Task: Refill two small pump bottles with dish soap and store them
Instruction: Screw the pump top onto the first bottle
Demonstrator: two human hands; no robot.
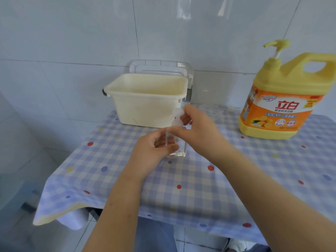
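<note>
Now the bottle (180, 150) stands on the table (200, 188), just before the box (147, 104). Fingers of the left hand (154, 146) curl round its body, and the right hand (198, 130) pinches its pump (176, 113). The jug (280, 99) stands well apart, at the right.

A blue checked, dotted tablecloth (200, 188) lies before a pale tiled wall (72, 33), above a tiled floor (54, 237).

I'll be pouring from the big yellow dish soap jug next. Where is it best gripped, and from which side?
Probably by the handle loop moulded into the upper right of the dish soap jug, coming in from its right. The jug stands upright, the opening looks wide enough for fingers to curl through, and the pump sits on the left, out of the way.
</note>
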